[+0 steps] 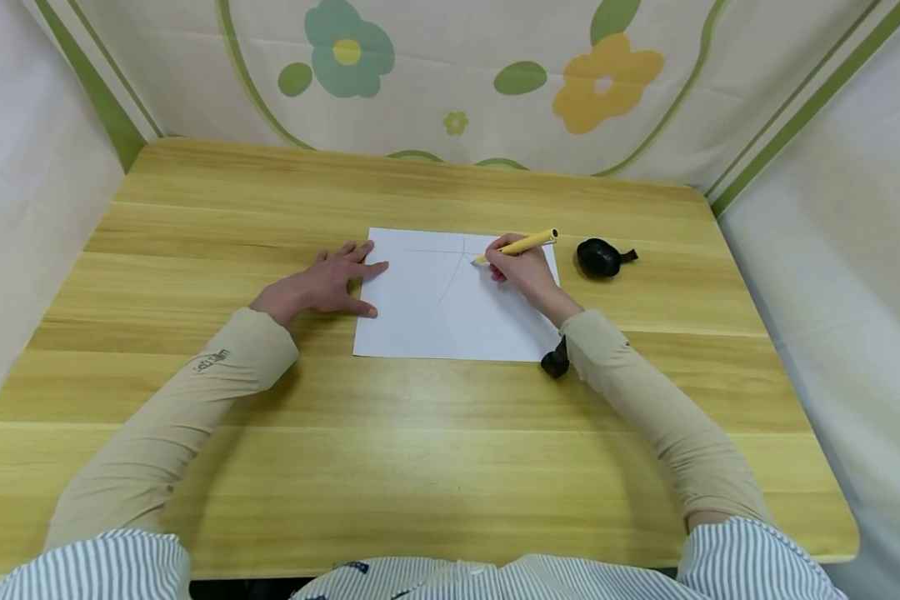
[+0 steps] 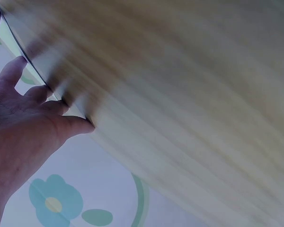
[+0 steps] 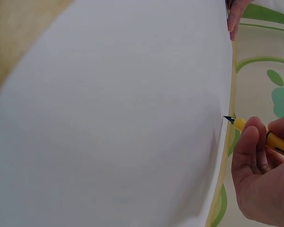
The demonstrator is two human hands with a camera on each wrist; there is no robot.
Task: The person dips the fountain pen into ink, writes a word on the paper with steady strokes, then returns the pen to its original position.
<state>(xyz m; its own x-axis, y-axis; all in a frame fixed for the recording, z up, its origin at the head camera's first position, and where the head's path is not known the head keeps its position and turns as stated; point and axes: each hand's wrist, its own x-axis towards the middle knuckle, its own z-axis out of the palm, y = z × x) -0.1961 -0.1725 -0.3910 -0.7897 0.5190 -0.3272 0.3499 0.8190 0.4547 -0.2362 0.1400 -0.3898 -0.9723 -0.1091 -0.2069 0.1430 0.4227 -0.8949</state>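
A white sheet of paper [image 1: 420, 325] lies on the wooden table, with a few thin drawn lines near its top: a horizontal one, a short upright one and one slanting down to the left. My right hand [image 1: 523, 268] pinches a yellow fountain pen [image 1: 528, 242] between thumb and fingers. The pen's dark nib [image 3: 229, 119] is at the paper's surface, close to where the lines meet. My left hand [image 1: 326, 282], fingers spread, rests at the sheet's left edge with thumb and fingertips on the paper. In the left wrist view, the left hand's fingertips press on the surface.
A shiny black rounded object [image 1: 598, 258] with a short tab sits on the table right of the paper. Another small black object [image 1: 556, 360] shows by the right cuff at the sheet's lower right corner. A flower-patterned cloth [image 1: 457, 75] hangs behind the table [image 1: 420, 458].
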